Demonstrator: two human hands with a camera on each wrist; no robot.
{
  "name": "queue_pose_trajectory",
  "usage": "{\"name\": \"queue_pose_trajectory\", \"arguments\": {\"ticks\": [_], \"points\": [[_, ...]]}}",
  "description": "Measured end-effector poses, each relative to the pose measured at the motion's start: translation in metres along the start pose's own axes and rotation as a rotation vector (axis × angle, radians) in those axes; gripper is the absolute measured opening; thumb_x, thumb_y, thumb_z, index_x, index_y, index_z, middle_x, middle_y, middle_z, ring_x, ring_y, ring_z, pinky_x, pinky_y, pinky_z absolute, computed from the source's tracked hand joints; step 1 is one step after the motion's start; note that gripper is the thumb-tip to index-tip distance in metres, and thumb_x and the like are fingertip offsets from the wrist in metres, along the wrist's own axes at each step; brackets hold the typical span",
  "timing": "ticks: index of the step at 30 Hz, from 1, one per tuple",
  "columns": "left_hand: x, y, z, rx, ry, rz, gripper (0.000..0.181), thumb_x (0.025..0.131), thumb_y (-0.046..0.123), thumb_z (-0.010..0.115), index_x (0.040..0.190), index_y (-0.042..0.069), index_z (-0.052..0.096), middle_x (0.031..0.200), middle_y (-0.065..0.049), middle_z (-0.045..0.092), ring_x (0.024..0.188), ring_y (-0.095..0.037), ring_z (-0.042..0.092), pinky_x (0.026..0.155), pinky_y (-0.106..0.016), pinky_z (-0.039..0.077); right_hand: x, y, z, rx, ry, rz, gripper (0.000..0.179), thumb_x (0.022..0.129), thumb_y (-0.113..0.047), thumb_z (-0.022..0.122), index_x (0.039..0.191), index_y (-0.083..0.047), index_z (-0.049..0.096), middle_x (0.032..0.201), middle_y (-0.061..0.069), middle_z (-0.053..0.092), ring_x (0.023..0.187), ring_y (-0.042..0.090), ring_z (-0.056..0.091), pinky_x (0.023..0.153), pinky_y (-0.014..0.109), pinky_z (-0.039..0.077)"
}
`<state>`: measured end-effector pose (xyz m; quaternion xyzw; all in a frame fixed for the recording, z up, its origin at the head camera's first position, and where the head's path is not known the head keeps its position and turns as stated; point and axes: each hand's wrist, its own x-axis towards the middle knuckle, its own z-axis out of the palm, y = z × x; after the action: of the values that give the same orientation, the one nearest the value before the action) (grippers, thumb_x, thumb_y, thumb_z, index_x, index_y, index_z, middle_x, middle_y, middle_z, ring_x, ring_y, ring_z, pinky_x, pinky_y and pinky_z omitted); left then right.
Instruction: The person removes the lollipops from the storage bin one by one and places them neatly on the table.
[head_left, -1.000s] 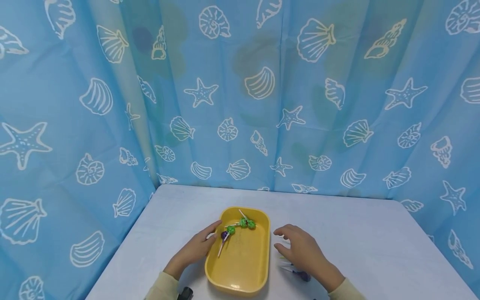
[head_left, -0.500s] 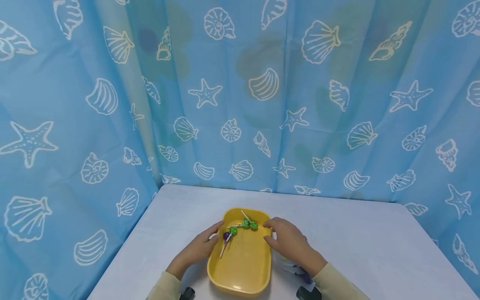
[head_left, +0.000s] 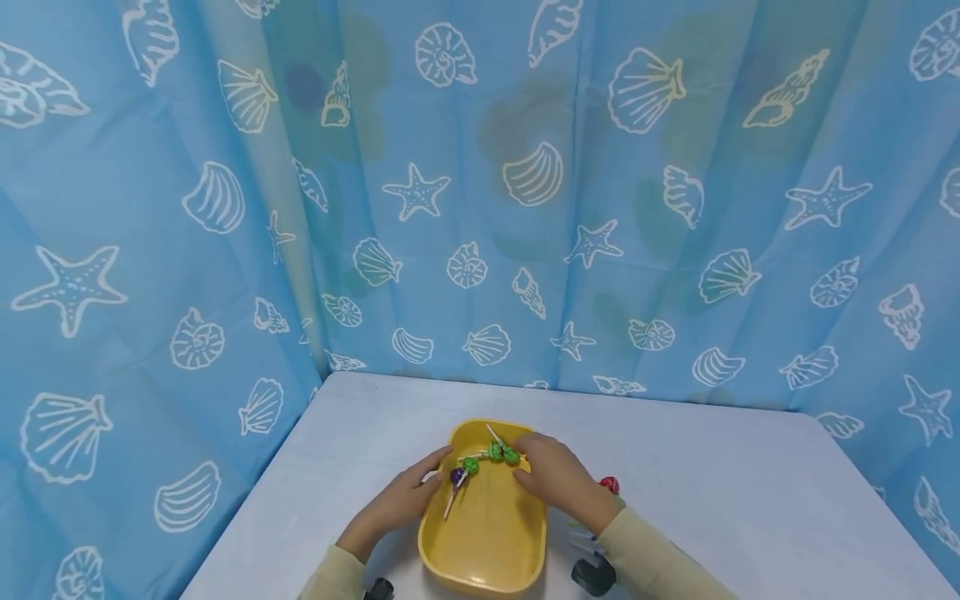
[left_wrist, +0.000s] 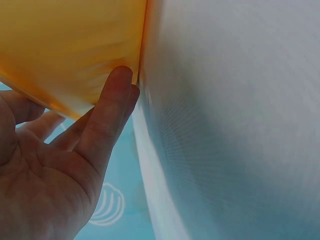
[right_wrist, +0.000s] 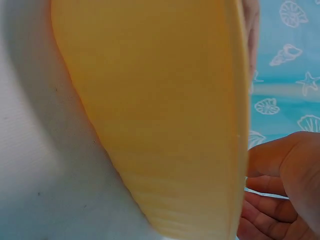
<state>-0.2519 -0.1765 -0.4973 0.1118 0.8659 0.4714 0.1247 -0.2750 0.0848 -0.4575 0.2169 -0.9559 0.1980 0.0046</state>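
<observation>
A yellow tray (head_left: pixel 482 546) stands on the white table. Inside its far half lie green lollipops (head_left: pixel 495 452), one green (head_left: pixel 471 465) and one purple (head_left: pixel 457 477) along the left wall. My left hand (head_left: pixel 401 504) is at the tray's left side, its fairly straight fingers (left_wrist: pixel 107 115) against the outer wall and its thumb by the rim. Over the right rim reaches my right hand (head_left: pixel 558 475), thumb and forefinger apart, fingertips close beside a green lollipop (head_left: pixel 512 457). In the right wrist view, the tray wall hides part of its fingers (right_wrist: pixel 265 215).
Right of the tray, a red lollipop (head_left: pixel 610 483) and some white sticks (head_left: pixel 583 543) lie on the table, partly hidden by my right forearm. A dark wrist device (head_left: pixel 594 575) shows below that sleeve. Blue shell-print curtain (head_left: pixel 487 250) borders the table's back and sides.
My right hand has moved left, from the table beside the tray to over its right rim and inside. The red lollipop has come into sight. My left hand stays at the tray's side.
</observation>
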Motion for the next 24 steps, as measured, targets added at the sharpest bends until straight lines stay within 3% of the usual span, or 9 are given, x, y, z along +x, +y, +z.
{"name": "queue_pose_trajectory", "arguments": {"ticks": [3,8,13,17,24], "points": [[0.001,-0.001,0.001,-0.007,-0.009,0.001,0.050,0.109,0.023,0.045,0.158,0.015,0.038,0.159,-0.015,0.038,0.145,-0.041,0.035,0.114,-0.063,0.031,0.005,-0.001,0.005,-0.043,-0.021,0.017,0.034,0.088,-0.018,0.081,0.118,-0.004,0.071,0.112,0.009,0.070,0.107,0.028,0.066,0.098,0.047,0.054],[0.000,0.000,0.002,-0.010,-0.008,-0.011,0.051,0.109,0.023,0.046,0.158,0.015,0.039,0.159,-0.014,0.039,0.146,-0.041,0.034,0.114,-0.064,0.030,0.010,-0.002,0.012,-0.099,-0.034,0.033,0.030,0.088,-0.016,0.080,0.113,-0.004,0.070,0.103,0.006,0.069,0.093,0.022,0.065,0.095,0.044,0.056],[-0.001,0.000,0.001,-0.010,0.002,-0.015,0.050,0.109,0.023,0.046,0.158,0.015,0.039,0.160,-0.014,0.038,0.147,-0.040,0.032,0.115,-0.063,0.029,0.015,-0.005,0.015,-0.133,-0.031,0.042,0.014,0.091,-0.009,0.073,0.105,-0.005,0.072,0.094,0.005,0.067,0.083,0.019,0.062,0.089,0.041,0.058],[-0.001,0.000,0.000,-0.015,0.001,-0.008,0.050,0.109,0.023,0.046,0.158,0.015,0.039,0.160,-0.014,0.038,0.147,-0.040,0.032,0.115,-0.063,0.028,0.020,-0.004,0.018,-0.201,-0.010,0.023,0.005,0.093,-0.006,0.071,0.098,-0.005,0.072,0.089,0.005,0.066,0.079,0.018,0.061,0.085,0.039,0.059],[0.000,0.000,-0.001,-0.008,-0.004,0.007,0.050,0.109,0.024,0.046,0.158,0.015,0.039,0.160,-0.013,0.038,0.147,-0.039,0.032,0.116,-0.062,0.028,0.027,-0.001,0.023,-0.311,0.017,-0.050,0.005,0.090,-0.003,0.074,0.092,-0.005,0.069,0.081,0.005,0.063,0.072,0.017,0.059,0.076,0.037,0.061]]}}
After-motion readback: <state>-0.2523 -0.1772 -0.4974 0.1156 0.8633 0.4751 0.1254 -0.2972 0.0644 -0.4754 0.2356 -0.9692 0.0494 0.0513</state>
